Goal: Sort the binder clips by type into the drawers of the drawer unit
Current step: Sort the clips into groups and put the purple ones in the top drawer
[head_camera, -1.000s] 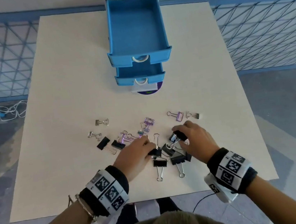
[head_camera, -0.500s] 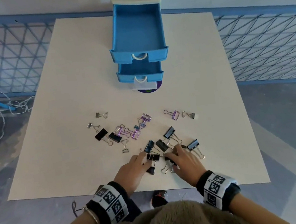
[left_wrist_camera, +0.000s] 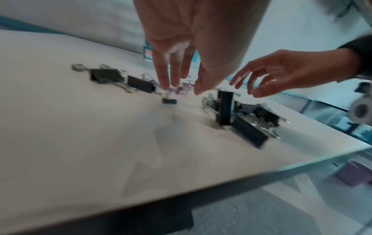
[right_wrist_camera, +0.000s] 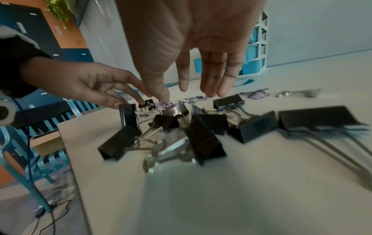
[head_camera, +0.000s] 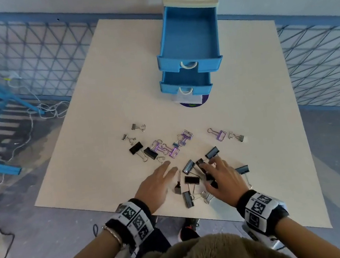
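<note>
Several large black binder clips (head_camera: 192, 179) lie heaped near the table's front edge. My right hand (head_camera: 211, 173) hovers over them with fingers spread and holds nothing; the right wrist view shows the heap (right_wrist_camera: 203, 139) under its straight fingers. My left hand (head_camera: 171, 167) is just left of the heap, fingers straight and empty, above a small black clip (left_wrist_camera: 169, 101). Purple clips (head_camera: 174, 151) and small silver clips (head_camera: 136, 126) lie farther back. The blue drawer unit stands at the far side with its upper drawer (head_camera: 190, 62) and lower drawer (head_camera: 185, 90) pulled out, nothing seen inside.
The beige table (head_camera: 101, 138) has its front edge right below the black heap. Two more black clips (head_camera: 144, 150) lie left of the purple ones. A purple clip (head_camera: 219, 134) and a silver clip (head_camera: 237, 137) sit to the right. Blue mesh fencing surrounds the table.
Both hands have uncurled and come off the black clips they were touching. The left hand has moved left and forward, away from the heap. The camera view has shifted left.
</note>
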`<action>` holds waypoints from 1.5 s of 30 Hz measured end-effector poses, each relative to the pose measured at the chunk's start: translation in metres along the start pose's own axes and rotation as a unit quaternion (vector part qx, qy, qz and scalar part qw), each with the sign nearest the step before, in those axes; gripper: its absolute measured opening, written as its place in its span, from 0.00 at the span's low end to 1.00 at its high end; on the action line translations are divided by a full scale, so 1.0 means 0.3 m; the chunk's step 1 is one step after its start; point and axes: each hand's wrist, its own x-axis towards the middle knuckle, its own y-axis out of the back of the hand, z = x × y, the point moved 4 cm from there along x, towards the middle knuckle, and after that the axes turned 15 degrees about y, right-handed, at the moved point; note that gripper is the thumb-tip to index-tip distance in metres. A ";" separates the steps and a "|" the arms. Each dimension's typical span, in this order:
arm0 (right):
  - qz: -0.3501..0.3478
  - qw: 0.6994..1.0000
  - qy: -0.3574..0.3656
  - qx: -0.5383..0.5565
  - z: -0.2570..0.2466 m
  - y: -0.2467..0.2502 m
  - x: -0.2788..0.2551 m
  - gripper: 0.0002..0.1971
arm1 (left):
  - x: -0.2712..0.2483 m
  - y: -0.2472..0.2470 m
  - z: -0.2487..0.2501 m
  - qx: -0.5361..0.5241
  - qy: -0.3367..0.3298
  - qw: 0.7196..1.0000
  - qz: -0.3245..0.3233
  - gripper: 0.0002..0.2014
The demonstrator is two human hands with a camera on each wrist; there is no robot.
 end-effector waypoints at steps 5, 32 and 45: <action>-0.010 0.999 0.043 -0.017 -0.091 0.017 0.156 0.19 | 0.073 0.097 -0.135 -0.026 0.072 0.995 0.059 0.24; -0.012 0.999 -0.027 0.014 -0.286 -0.152 0.551 0.24 | 0.283 0.163 -0.380 0.063 0.155 0.986 -0.015 0.18; -0.014 0.993 0.017 -0.117 -0.326 -0.145 0.611 0.23 | 0.195 0.217 -0.487 -0.076 0.199 0.976 0.048 0.13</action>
